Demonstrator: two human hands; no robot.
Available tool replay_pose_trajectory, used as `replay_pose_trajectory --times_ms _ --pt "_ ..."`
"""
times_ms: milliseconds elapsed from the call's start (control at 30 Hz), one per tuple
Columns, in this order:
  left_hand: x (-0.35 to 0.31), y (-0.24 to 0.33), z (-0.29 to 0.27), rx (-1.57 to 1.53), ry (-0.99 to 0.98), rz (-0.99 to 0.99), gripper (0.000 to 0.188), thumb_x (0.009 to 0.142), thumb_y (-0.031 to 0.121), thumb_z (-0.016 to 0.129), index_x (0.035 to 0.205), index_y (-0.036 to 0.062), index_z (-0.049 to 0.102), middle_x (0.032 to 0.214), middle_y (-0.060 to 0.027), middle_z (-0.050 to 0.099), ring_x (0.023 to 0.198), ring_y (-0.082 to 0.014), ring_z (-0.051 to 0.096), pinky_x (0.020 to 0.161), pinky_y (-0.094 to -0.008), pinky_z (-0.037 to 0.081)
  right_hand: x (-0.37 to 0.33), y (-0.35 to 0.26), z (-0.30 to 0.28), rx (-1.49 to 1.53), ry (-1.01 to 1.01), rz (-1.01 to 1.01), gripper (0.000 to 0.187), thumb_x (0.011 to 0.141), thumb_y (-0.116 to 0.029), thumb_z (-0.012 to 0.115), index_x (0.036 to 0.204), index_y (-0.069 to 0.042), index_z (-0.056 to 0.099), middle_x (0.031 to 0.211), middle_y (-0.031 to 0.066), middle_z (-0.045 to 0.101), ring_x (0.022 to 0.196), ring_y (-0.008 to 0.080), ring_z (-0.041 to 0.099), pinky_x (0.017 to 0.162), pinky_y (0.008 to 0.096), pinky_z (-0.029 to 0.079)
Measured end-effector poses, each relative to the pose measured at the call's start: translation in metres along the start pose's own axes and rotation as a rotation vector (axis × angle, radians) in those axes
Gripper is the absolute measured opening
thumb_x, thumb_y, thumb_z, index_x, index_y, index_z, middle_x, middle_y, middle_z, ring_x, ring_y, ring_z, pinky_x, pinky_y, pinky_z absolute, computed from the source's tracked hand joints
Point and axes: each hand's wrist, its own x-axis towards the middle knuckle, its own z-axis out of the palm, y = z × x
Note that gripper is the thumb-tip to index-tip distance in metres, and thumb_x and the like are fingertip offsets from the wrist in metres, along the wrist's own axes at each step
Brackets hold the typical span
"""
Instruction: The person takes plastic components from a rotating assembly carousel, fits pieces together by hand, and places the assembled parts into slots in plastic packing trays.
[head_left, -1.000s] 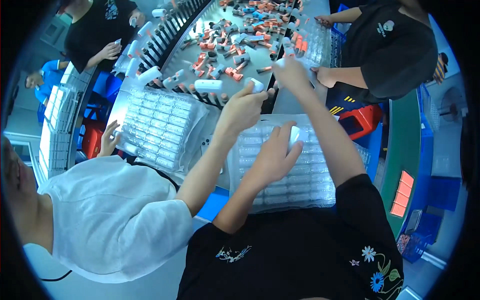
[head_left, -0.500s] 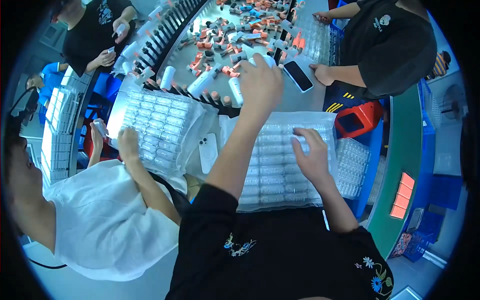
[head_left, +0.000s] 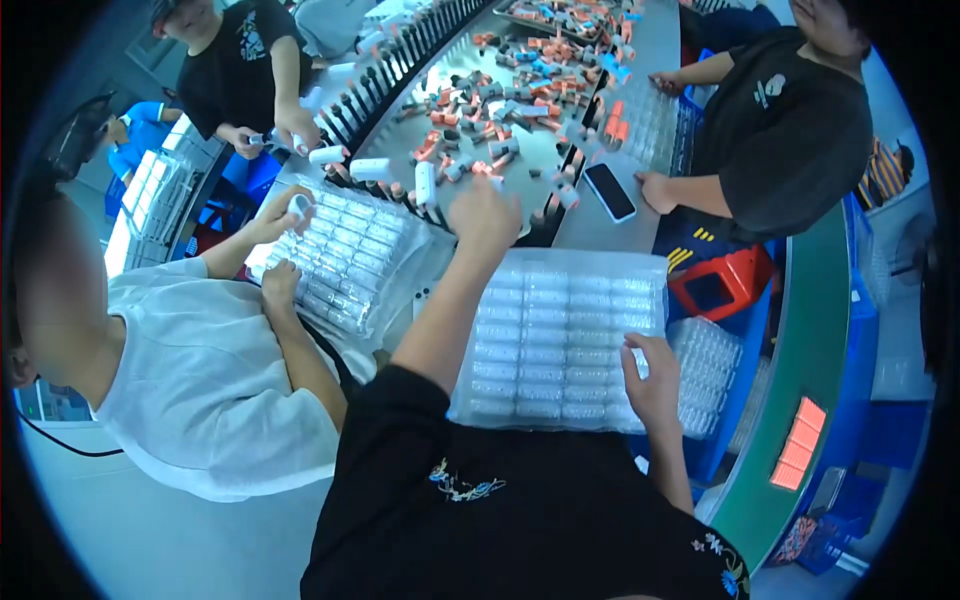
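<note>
My left hand [head_left: 485,218] reaches forward over the row of posts beyond the tray. Its fingers point down, smeared by motion, and I cannot make out whether anything is in them. Just left of it stands a white tube-shaped piece [head_left: 425,185], with another white piece [head_left: 371,170] farther left. In front of me lies a clear plastic blister tray [head_left: 545,345] with rows of compartments, on a translucent sheet. My right hand [head_left: 652,382] rests at the tray's right edge, thumb and fingers apart, with nothing visible between them.
Loose orange and grey parts [head_left: 520,105] cover the bench beyond the posts [head_left: 380,80]. A black phone [head_left: 610,193] lies right of them. A red device [head_left: 722,282] and stacked clear trays [head_left: 708,365] stand at right. A co-worker in white [head_left: 220,390] sits left, beside another tray [head_left: 345,250].
The view has shifted. My left hand has come down from higher over the bench, and a white piece that showed by it is no longer clear. My right hand has moved toward the tray's near right edge.
</note>
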Motion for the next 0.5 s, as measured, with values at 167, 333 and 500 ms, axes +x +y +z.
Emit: replay_pose_trajectory --times_ms 167,333,500 --pt "-0.068 -0.003 -0.047 -0.231 -0.04 0.065 0.044 0.1 0.04 0.065 0.114 -0.0015 0.065 0.106 -0.0233 0.071 0.096 -0.0413 0.072 0.08 -0.0505 0.059 -0.03 0.028 -0.02 -0.188 0.197 0.207 0.019 0.093 -0.005 0.069 0.111 0.0 0.07 0.11 0.0198 0.069 0.108 0.0399 0.064 0.097 0.0457 0.05" --pt "-0.007 0.035 -0.014 0.201 0.164 0.329 0.036 0.101 0.034 0.065 0.109 -0.0007 0.067 0.104 -0.0165 0.064 0.095 -0.0291 0.069 0.071 -0.0374 0.063 -0.056 0.024 -0.028 -0.203 0.132 0.292 0.018 0.094 -0.006 0.068 0.11 0.002 0.069 0.108 0.0206 0.07 0.103 0.0398 0.067 0.095 0.0439 0.051" --pt "0.024 0.013 0.029 0.132 0.008 0.031 0.021 0.1 0.014 0.059 0.114 -0.0009 0.061 0.111 -0.0186 0.07 0.095 -0.0292 0.077 0.075 -0.0388 0.064 -0.071 0.01 -0.031 -0.237 0.236 0.27 0.019 0.093 -0.005 0.068 0.111 0.003 0.07 0.107 0.02 0.071 0.102 0.0364 0.069 0.093 0.0429 0.053"
